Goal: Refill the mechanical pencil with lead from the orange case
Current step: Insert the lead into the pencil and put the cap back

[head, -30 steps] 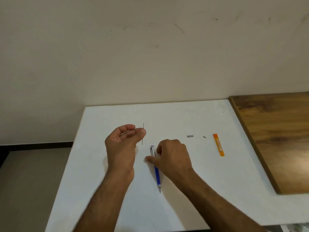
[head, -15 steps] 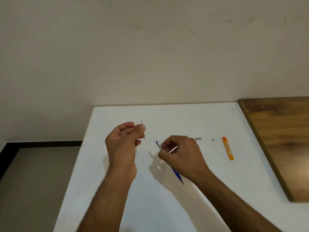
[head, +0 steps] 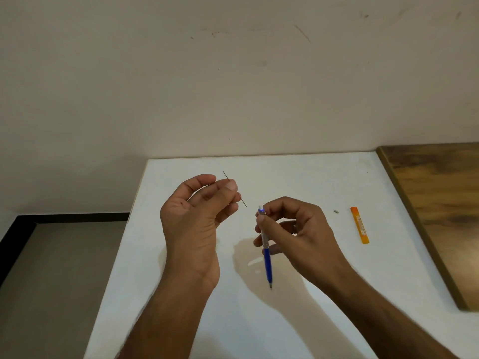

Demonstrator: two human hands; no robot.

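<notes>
A brittle lead [head: 234, 188] is pinched mid-length by the left hand [head: 199, 218], the pencil [head: 266, 248] gripped at 3 o'clock by the right hand [head: 298, 234].

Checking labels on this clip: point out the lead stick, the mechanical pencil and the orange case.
lead stick [head: 243, 202], head view, lower free end.
mechanical pencil [head: 267, 265], head view, blue lower barrel.
orange case [head: 359, 225], head view, middle of its label.

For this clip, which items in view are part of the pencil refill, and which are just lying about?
Part of the job:
- lead, pinched in the left hand
- pencil, held upright in the right hand
- orange case, lying on the white table

Just lying about:
- small grey piece near the case; too small to identify
- wooden board at the right
</notes>
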